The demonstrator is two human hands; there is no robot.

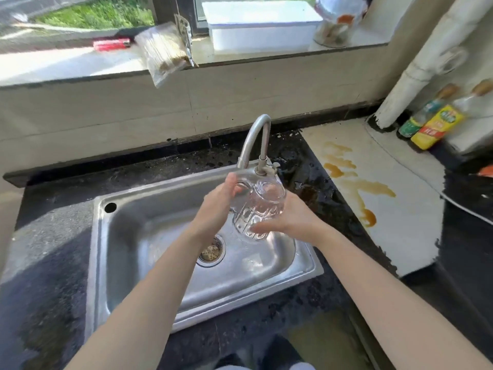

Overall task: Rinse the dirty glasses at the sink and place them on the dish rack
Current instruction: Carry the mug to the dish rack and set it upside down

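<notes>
A clear patterned glass (260, 206) is held above the steel sink (128, 252), just below the curved faucet spout (253, 140). The glass is tilted, its mouth facing up toward me. My left hand (218, 201) grips its left side near the rim. My right hand (288, 220) cups it from the right, fingers wrapped under the base. Whether water is running from the spout I cannot tell. No dish rack is in sight.
The sink drain (210, 251) lies under my left forearm. A white board (378, 198) with orange-brown stains lies on the dark counter to the right. Two bottles (434, 124) stand by a white pipe at the far right. A white container (261, 25) sits on the windowsill.
</notes>
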